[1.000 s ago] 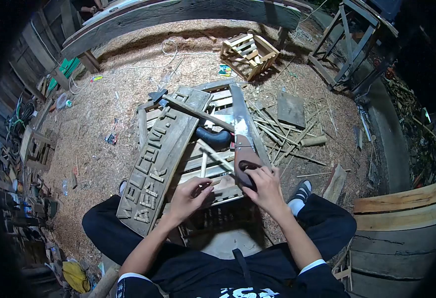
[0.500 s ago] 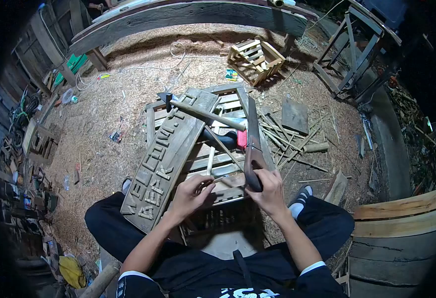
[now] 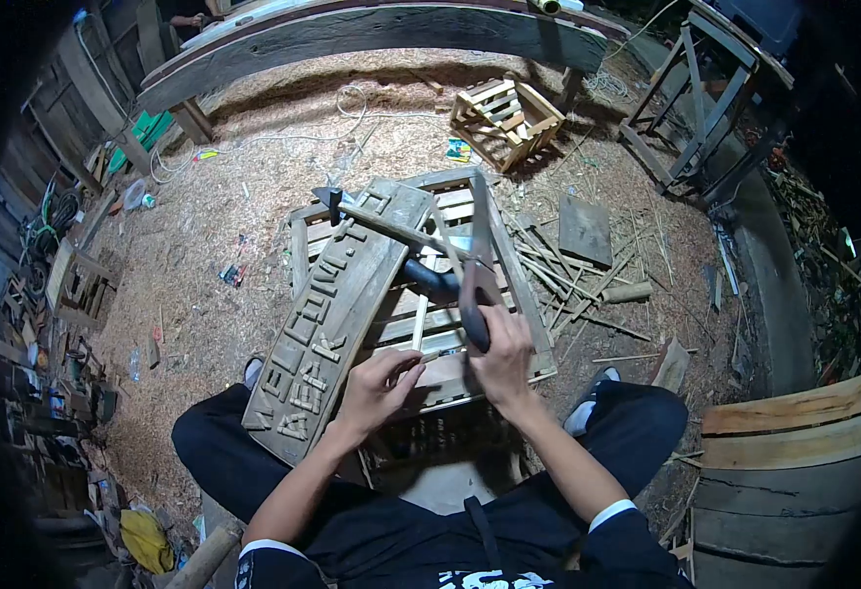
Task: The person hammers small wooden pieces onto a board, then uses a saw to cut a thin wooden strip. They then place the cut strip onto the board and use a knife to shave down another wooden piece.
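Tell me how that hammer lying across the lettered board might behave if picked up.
The hammer will probably feel head-heavy: its dark head looks like metal on a slim handle. That straight, wooden-looking handle should stay stiff. Pushed, it might tip, since the head juts past the lettered board.

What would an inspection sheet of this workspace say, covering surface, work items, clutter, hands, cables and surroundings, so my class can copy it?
Surface: slatted wooden frame above ground strewn with shavings.
Work items: handsaw; thin stick over the slats.
Clutter: hammer across lettered board; loose sticks to the right.
Left hand: fingertips together near the thin stick's end; grip unclear.
Right hand: holding the handsaw's handle.
Cables: pale cable looped on the ground; dark coil at far left.
Surroundings: bench ahead; tilted crate nearby; planks at right.
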`<action>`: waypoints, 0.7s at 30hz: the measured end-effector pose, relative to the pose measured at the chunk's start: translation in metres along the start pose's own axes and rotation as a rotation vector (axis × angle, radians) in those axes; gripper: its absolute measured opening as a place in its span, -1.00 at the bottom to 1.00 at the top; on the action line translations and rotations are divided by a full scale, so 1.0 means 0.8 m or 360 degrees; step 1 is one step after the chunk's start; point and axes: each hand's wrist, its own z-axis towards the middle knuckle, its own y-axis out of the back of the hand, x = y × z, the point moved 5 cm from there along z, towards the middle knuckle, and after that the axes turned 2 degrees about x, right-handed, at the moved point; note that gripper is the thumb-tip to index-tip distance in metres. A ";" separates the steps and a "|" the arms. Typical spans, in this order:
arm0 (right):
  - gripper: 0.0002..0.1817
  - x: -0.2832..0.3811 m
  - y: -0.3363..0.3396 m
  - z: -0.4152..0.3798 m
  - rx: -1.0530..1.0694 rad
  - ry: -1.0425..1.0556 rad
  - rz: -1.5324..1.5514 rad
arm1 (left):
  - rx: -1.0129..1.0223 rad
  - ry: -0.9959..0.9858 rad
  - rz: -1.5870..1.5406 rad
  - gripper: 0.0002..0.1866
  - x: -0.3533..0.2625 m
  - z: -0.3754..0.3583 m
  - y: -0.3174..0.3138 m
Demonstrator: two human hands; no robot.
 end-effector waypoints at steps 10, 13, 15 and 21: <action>-0.58 -0.019 0.035 -0.011 -0.0236 -0.0274 0.0362 | 0.0066 -0.0142 0.0087 -0.75 -0.015 0.007 0.000; -0.62 -0.027 0.057 -0.041 -0.0311 -0.0212 0.0341 | 0.0167 -0.0007 0.0027 -0.74 -0.037 0.005 -0.015; -0.63 -0.037 0.068 -0.056 -0.0311 -0.0350 0.0448 | 0.0207 0.0040 -0.0030 -0.74 -0.044 0.008 -0.033; -0.60 -0.073 0.080 -0.086 -0.0327 -0.0562 0.0646 | 0.0308 -0.0366 0.0230 -0.70 -0.060 0.023 -0.099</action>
